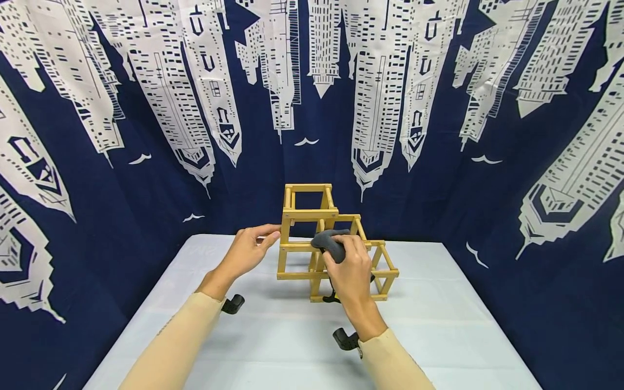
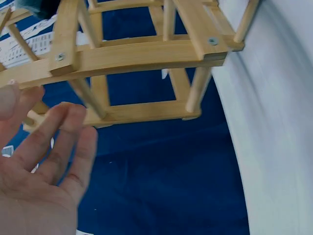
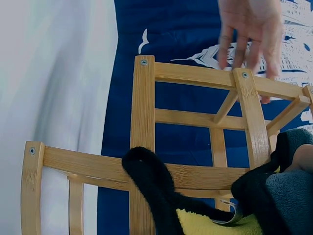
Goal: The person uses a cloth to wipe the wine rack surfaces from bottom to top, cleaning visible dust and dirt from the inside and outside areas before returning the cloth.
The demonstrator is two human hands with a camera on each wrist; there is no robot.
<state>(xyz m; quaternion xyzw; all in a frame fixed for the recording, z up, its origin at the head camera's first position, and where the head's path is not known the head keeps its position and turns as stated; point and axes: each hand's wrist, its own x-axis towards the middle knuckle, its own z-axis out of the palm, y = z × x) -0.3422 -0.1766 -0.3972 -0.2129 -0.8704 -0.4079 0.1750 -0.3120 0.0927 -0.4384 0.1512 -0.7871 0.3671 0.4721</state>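
A stepped wooden rack (image 1: 312,214) of square bars and round dowels stands on the table, tallest at its left. My right hand (image 1: 353,268) grips a cloth (image 1: 324,241) against the rack's middle section. In the right wrist view the cloth (image 3: 156,178) shows black edging, a yellow face and a grey-blue side, and part of it hangs among the bars. My left hand (image 1: 246,252) is at the rack's left upright, fingertips right beside the wood. The left wrist view shows its fingers (image 2: 78,166) loosely bent next to the bars (image 2: 137,56), holding nothing.
The rack stands toward the far edge of a table with a white cover (image 1: 273,336). Behind and to both sides hangs a dark blue curtain (image 1: 263,179) with white buildings printed on it. Black camera mounts (image 1: 345,339) stick out at both wrists.
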